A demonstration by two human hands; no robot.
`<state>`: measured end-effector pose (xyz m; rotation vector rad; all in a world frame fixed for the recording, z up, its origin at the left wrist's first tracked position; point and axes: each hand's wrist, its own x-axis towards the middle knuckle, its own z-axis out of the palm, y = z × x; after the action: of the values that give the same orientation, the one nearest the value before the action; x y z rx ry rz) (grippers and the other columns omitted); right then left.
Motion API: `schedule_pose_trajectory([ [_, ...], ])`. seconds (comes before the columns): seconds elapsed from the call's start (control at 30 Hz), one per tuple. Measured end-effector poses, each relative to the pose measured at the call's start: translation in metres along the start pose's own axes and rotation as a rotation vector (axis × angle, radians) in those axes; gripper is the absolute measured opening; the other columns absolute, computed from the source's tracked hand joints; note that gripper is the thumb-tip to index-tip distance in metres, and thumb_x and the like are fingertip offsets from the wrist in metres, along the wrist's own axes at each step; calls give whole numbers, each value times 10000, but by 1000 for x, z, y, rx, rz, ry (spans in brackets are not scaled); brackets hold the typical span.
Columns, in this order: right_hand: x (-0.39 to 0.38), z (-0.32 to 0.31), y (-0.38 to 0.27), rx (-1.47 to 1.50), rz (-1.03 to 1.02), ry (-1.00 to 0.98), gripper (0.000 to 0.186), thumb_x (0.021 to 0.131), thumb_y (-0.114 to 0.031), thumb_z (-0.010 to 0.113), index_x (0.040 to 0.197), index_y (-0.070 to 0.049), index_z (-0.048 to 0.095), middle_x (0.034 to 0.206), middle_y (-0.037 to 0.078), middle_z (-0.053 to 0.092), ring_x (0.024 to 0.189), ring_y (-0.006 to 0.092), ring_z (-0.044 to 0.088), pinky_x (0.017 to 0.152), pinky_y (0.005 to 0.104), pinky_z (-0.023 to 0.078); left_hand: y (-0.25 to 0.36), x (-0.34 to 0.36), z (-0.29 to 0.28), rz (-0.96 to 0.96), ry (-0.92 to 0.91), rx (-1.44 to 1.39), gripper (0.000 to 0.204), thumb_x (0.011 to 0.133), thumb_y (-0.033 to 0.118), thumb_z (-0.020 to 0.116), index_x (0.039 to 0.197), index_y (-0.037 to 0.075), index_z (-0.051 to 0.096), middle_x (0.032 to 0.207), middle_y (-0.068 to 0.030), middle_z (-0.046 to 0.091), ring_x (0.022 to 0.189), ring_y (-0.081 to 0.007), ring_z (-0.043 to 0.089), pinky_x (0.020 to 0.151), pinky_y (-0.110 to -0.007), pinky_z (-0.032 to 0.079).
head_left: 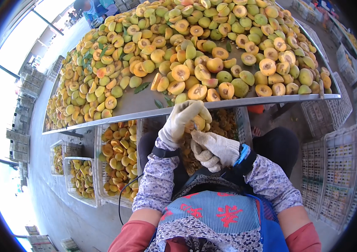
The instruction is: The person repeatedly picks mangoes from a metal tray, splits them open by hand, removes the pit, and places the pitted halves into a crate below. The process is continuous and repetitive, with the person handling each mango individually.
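Observation:
Just past the near edge of a metal-rimmed table (pixel 145 113), my two hands meet in front of me, both in off-white work gloves. My left hand (pixel 182 122) is closed around a yellow peach half (pixel 196 124), its cut side turned toward my right hand. My right hand (pixel 216 149) is curled shut, thumb and fingertips against the peach. Whether a small tool sits in its fist is hidden. On the table lie heaps of peaches (pixel 180 72), many halved with pits or hollows showing.
Below the table, a white plastic crate (pixel 100 159) holds peach halves, with smaller filled crates (pixel 80 158) to its left. Under my hands a crate (pixel 242 126) contains brownish pieces. Stacked crates (pixel 333 176) stand at right. Another person (pixel 96 12) works at the far left.

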<state>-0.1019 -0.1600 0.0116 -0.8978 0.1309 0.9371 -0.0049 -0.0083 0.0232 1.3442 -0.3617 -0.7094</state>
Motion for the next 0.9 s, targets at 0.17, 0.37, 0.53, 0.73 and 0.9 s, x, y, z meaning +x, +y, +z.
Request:
schedule_pose_trajectory([
  [0.17,0,-2,5,-94,-36,59,579,1009,-688,476,789,-154,508,592,-73,363,455,57,340,412,257,328,0,0,2,-6,0,142,381,972,361,599,887,-9,627,851,-122,670,718,-203,670,653,-319,549],
  [0.37,24,10,23,-107,-325,179,544,1027,-598,532,846,-87,574,635,-16,488,491,103,415,450,289,362,-21,1,12,231,258,-277,415,1055,388,521,962,-1,632,919,-141,681,745,-224,697,651,-343,597],
  [0.53,52,-3,51,-499,-680,467,373,1046,-356,599,1061,10,670,824,112,684,773,238,636,751,372,523,-21,8,6,166,294,-482,341,1059,413,505,1019,83,581,957,-104,660,817,-245,682,682,-363,597],
  [0.73,47,-15,51,-896,-408,641,389,1019,-367,588,1113,0,679,993,254,718,970,439,677,846,446,532,6,-4,-23,367,513,-606,318,1030,396,586,985,85,634,928,-101,698,789,-253,705,634,-369,602],
  [0.9,34,-14,34,-500,-186,644,376,1045,-391,566,1099,-36,679,702,74,634,541,220,619,525,355,500,44,-62,-91,452,913,-68,388,1001,401,648,1105,31,697,980,-119,720,849,-227,712,722,-329,584],
])
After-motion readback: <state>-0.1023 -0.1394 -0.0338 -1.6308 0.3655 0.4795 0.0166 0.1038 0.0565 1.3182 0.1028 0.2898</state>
